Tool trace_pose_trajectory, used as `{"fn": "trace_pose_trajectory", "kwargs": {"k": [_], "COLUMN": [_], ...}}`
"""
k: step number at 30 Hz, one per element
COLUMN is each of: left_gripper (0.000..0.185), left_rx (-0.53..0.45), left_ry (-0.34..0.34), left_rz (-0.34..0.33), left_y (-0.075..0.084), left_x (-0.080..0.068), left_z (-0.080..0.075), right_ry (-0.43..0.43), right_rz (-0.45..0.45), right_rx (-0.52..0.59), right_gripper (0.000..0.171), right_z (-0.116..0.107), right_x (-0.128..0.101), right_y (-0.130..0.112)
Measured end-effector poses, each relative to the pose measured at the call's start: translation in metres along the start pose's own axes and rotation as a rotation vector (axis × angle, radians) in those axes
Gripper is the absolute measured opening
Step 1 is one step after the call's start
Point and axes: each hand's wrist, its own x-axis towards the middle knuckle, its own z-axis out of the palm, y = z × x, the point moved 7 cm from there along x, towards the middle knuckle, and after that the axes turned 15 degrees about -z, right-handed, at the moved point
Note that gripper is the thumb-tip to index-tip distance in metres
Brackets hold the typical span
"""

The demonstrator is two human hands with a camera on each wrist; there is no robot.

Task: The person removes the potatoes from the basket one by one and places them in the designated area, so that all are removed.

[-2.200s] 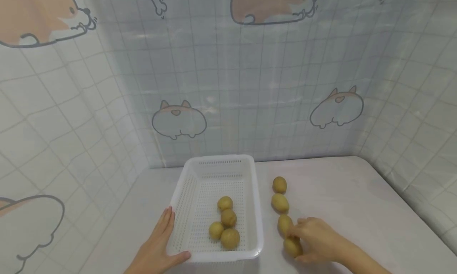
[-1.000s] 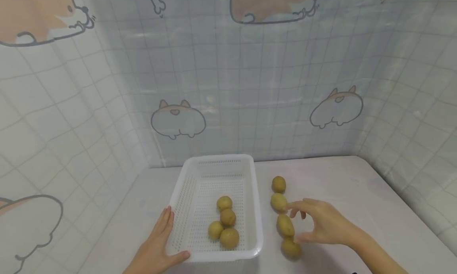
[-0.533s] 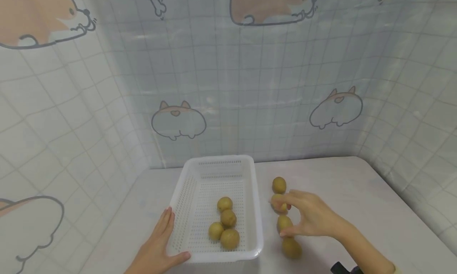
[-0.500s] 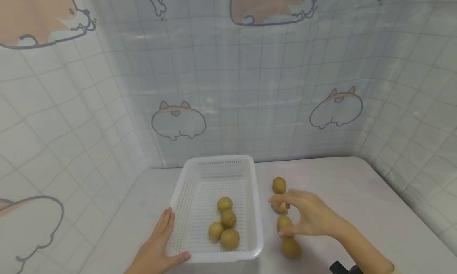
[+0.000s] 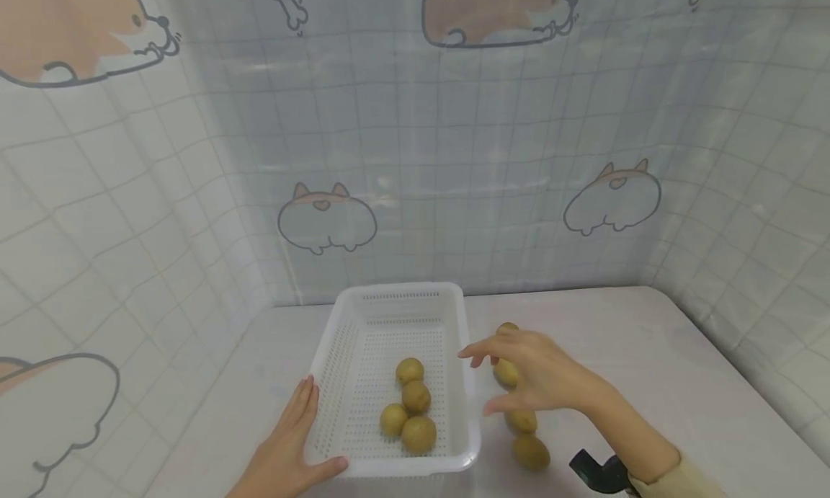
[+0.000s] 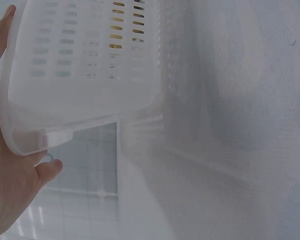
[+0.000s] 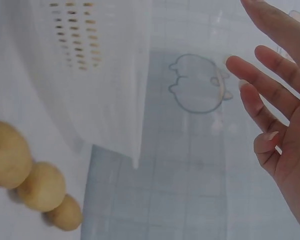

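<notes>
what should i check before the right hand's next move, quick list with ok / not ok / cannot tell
1. Basket steadied: ok, the left grip rests on its near-left corner.
2. Right grip free: ok, its fingers are spread and hold nothing.
3. Room inside: ok, the four potatoes in the basket leave the far end bare.
4. Right grip clear of the rim: ok, the right wrist view shows a gap.
5. Clear sight of the potatoes on the table: not ok, the right grip partly covers that row in the head view.
6. Next potato chosen: cannot tell.
</notes>
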Motion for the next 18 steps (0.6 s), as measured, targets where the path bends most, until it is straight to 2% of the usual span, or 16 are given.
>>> {"fn": "trace_pose_trajectory", "kwargs": {"k": [6,11,18], "left_gripper": [0.111,0.111,0.111], "left_rx": [-0.002,-0.002,0.008], "left_ry": [0.009,0.012,0.022], "left_rz": [0.005,0.005,0.006], "left_y": [0.000,0.001,-0.001], "left_x": [-0.001,-0.001,-0.001], "left_z": [0.000,-0.001,-0.001], "right_ry": [-0.054,-0.064,-0.064], "right_rz": [0.007,-0.004,-0.076], "right_rx": [-0.002,0.039,0.047], "right_gripper": [0.064,0.061,0.059], "right_z": [0.005,0.008,0.011], "right_x": [0.014,0.026,0.046], "right_y": [-0.002,-0.003,-0.008]}}
